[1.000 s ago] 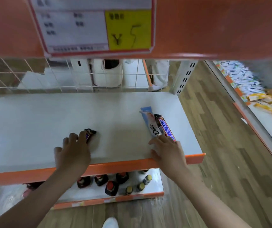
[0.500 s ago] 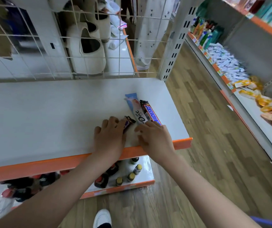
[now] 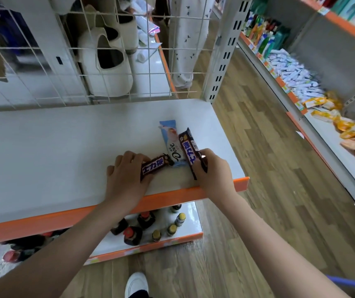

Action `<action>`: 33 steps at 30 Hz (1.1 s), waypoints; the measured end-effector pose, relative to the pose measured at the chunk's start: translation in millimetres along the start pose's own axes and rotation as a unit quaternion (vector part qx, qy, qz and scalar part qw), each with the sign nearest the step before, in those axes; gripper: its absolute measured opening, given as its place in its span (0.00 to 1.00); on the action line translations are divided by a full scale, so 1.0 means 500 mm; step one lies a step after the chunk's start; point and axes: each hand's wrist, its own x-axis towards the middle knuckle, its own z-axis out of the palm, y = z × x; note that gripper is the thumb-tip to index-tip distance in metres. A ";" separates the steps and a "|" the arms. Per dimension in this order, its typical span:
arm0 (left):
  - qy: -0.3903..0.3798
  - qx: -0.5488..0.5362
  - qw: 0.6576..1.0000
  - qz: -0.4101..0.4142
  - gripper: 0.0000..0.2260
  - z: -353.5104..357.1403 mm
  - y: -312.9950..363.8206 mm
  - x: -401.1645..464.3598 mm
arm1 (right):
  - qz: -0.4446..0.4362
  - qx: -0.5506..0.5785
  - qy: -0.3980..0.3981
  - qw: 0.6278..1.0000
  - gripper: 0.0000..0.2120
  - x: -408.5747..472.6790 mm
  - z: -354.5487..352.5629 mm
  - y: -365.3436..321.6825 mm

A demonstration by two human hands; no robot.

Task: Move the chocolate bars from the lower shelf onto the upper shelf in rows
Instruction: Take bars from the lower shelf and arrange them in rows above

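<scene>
From the head camera, looking down over both forearms, the white upper shelf (image 3: pixel 54 151) with its orange front lip runs across the middle of the view, and all three chocolate bars sit near its right front corner. The left hand (image 3: pixel 127 179) grasps a dark brown Snickers bar (image 3: pixel 154 167), fingers curled over its near end, the bar lying at a slant on the shelf with its far tip touching the light blue Dove bar (image 3: pixel 171 145). The Dove bar lies flat between the two hands, pointing away from the person. The right hand (image 3: pixel 213 171) pinches a second Snickers bar (image 3: pixel 189 148) by its near end, thumb and fingers closed around it; the bar lies just beside the Dove bar on the right (whether it rests fully on the shelf or is tipped up a little I cannot tell). Below, the lower shelf (image 3: pixel 185 237) carries small bottles (image 3: pixel 148 224) with red and yellow caps. A wire grid panel (image 3: pixel 107 48) backs the upper shelf, with cream slippers (image 3: pixel 105 67) behind it. Across the wood-plank aisle (image 3: pixel 258 147), another rack holds blue-white packets (image 3: pixel 294 76) and orange snack bags (image 3: pixel 331 117). A white shoe (image 3: pixel 136 283) shows at the bottom edge.
</scene>
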 end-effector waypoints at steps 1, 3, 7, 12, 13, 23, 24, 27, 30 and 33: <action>0.001 -0.002 1.000 0.001 0.15 -0.002 -0.004 0.000 | -0.004 0.013 -0.008 1.000 0.09 0.001 0.002 0.001; 0.001 -0.005 1.000 0.002 0.16 -0.005 -0.011 0.000 | -0.014 0.037 -0.050 0.998 0.11 0.004 0.005 -0.002; -0.006 -0.002 1.000 0.003 0.19 -0.008 -0.024 -0.012 | -0.050 0.014 -0.093 0.994 0.14 0.006 0.012 -0.013; 0.002 0.023 1.000 0.006 0.16 -0.014 -0.043 -0.025 | -0.025 -0.066 -0.032 0.997 0.08 0.015 0.014 -0.026; 0.003 0.027 1.000 0.001 0.16 -0.017 -0.045 -0.027 | -0.022 -0.064 -0.037 0.997 0.08 0.015 0.013 -0.028; -0.001 0.026 0.999 -0.036 0.15 -0.039 -0.065 -0.043 | -0.003 0.101 -0.198 0.975 0.12 0.000 0.032 -0.088; 0.006 0.031 0.998 -0.046 0.15 -0.040 -0.067 -0.043 | 0.022 0.127 -0.214 0.968 0.11 -0.003 0.038 -0.099; 0.029 0.031 0.995 -0.093 0.14 -0.046 -0.079 -0.045 | -0.002 0.150 -0.272 0.951 0.09 -0.010 0.050 -0.128; 0.032 0.029 0.993 -0.107 0.14 -0.049 -0.090 -0.050 | -0.139 0.037 -0.225 0.964 0.15 -0.004 0.048 -0.146; 0.025 0.016 0.996 -0.089 0.15 -0.051 -0.090 -0.047 | -0.238 -0.122 -0.213 0.940 0.26 0.014 0.051 -0.159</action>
